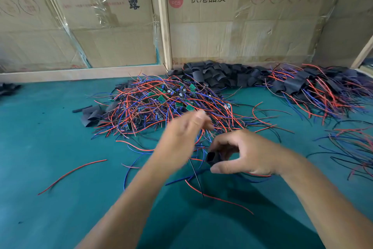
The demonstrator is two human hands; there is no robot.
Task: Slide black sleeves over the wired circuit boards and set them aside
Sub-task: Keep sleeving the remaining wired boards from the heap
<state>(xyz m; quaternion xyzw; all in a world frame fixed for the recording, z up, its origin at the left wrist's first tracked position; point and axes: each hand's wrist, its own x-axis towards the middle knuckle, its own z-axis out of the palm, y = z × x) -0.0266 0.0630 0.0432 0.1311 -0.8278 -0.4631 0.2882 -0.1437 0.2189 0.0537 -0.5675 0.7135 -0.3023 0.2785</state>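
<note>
A: Green mat [50,147], cardboard behind. Where's the sleeve?
B: Near center, black sleeve [214,157] pinched in right hand [248,153]. Left hand [181,133] is blurry, fingers loose over the wired boards [161,103].

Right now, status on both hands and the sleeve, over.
Right hand pinching one black sleeve, open end facing left. Left hand blurred, over the wired board pile, grip unclear. Loose wires lie under both hands.
</note>
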